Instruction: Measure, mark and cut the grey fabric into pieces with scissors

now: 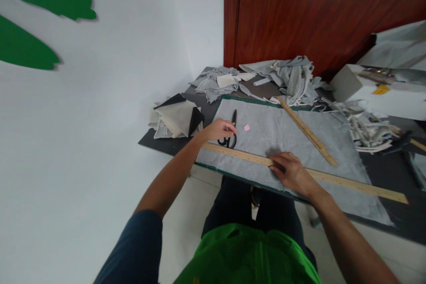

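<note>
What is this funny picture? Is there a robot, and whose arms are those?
There's no robot here, just a person using two bare hands. The camera is worn on the person's head and looks forward and down, so you see what's in front of them, even their green top.

On the dark table lies a big grey cloth, with a long wooden ruler across it. The right hand has its fingers on that ruler. The left hand is at the black scissors, but I can't tell whether it grips them.

Also on the cloth are a small pink piece and another wooden ruler. Behind it are heaps of fabric scraps.
</note>
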The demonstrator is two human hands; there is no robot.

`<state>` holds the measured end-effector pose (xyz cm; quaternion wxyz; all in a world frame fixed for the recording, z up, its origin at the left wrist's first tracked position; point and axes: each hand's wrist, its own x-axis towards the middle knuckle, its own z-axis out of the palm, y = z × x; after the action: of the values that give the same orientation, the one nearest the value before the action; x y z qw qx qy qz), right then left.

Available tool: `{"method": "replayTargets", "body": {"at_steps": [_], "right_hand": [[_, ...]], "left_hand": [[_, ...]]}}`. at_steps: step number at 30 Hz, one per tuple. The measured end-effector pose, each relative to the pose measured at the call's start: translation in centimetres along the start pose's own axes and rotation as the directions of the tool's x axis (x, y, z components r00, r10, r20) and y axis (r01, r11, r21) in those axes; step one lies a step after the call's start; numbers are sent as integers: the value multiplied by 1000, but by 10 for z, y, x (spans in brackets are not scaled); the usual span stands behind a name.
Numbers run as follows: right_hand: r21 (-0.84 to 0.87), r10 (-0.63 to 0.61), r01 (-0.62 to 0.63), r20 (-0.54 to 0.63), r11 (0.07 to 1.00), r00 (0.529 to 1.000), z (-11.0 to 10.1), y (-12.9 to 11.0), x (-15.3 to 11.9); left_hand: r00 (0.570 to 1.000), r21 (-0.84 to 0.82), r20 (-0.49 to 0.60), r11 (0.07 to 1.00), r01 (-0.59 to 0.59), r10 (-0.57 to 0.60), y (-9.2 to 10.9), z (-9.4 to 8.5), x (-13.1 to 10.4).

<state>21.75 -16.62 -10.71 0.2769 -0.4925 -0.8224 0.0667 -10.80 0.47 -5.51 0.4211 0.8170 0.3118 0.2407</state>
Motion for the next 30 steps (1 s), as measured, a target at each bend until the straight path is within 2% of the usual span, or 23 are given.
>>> {"method": "replayTargets", "body": {"at_steps": [3, 7, 12, 21, 24, 30], "right_hand": [[27, -6, 7, -9, 1000, 1000, -1, 3, -3], [27, 6, -6, -31, 1000, 1000, -8, 6, -13], [42, 6, -6, -20, 999, 1000, -14, 0, -20], [74, -33, 33, -5, 997, 999, -11, -12, -29], [72, -16, 17, -2, 997, 1000, -10, -13, -32], [54, -37, 35, 32, 998, 999, -11, -16, -34]], "left_hand": [[990, 10, 75, 993, 116, -116, 0, -12, -11], [958, 108, 168, 970, 216, -232, -2, -19, -23], [934, 219, 250, 954, 202, -255, 2, -18, -34], [925, 349, 272, 923, 164, -267, 11, -18, -45], [910, 375, 269, 904, 204, -316, 12, -17, -47], [847, 396, 306, 867, 302, -435, 19, -15, -51]]}}
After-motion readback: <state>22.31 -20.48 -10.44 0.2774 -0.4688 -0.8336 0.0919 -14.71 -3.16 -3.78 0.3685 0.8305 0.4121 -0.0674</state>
